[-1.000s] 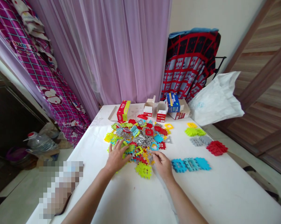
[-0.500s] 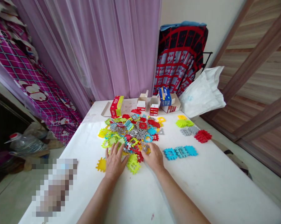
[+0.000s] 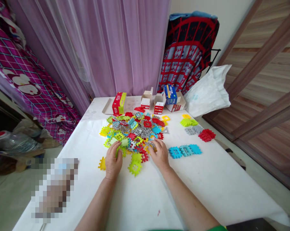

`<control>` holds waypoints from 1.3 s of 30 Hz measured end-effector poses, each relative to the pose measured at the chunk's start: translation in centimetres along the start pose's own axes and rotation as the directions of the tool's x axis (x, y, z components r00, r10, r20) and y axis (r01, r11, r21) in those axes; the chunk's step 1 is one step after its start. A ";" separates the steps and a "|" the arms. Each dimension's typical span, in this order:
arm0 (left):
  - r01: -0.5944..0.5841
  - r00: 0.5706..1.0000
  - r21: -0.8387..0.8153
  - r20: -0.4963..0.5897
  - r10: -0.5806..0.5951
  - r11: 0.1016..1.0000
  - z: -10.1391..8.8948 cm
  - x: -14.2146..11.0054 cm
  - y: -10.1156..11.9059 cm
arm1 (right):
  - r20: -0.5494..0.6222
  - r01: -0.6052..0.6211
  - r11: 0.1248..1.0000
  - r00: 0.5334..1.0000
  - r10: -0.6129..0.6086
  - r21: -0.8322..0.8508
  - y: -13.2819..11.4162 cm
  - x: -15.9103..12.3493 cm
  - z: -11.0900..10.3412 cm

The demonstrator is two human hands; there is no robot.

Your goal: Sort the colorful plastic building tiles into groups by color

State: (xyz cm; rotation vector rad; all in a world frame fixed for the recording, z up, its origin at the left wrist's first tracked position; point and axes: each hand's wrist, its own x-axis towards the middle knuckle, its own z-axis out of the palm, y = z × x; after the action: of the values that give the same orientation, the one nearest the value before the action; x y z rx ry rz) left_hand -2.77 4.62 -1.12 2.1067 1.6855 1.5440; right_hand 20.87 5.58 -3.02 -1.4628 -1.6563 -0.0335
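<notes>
Head view: a heap (image 3: 137, 131) of notched pieces lay on a white table (image 3: 140, 199)

Beyond the table's far edge hung a lilac curtain (image 3: 125, 41). The heap, mixed red, green, blue, grey and yellow, spread over the table's middle. A white bag (image 3: 206, 91) was at the far right. The left hand (image 3: 114, 160), fingers bent and thumb apart, was at the heap's near left edge; the right hand (image 3: 160, 154) curved over its near right edge. Whether either gripped a piece could not be told. A red-and-green box (image 3: 119, 103) stood far left, a blue box (image 3: 170, 94) far right. Right of the right hand lay a blue row (image 3: 186, 150), with a red pile (image 3: 206, 135) beyond. One yellow piece (image 3: 102, 163) lay just left of the left hand.
</notes>
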 end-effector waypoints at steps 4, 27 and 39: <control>0.012 1.000 -0.035 -0.016 -0.013 0.999 0.1 0.3 -0.2 | 0.020 0.020 1.000 1.000 -0.020 -0.015 -0.3 0.3 -0.4; 0.017 1.000 -0.054 0.024 -0.016 0.998 0.4 0.9 -0.6 | 0.481 -0.100 0.909 0.822 0.305 -0.406 -7.5 11.8 3.8; 0.102 0.994 -0.047 0.050 -0.099 0.994 -0.7 1.0 0.9 | -0.109 0.183 0.962 0.980 -0.164 0.201 -7.0 2.0 1.2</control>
State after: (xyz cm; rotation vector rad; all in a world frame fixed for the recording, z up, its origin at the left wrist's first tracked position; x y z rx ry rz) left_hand -2.67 4.64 0.45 1.9859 1.6912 1.4795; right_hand 14.71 5.72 1.11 -1.1388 -1.6555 -0.0217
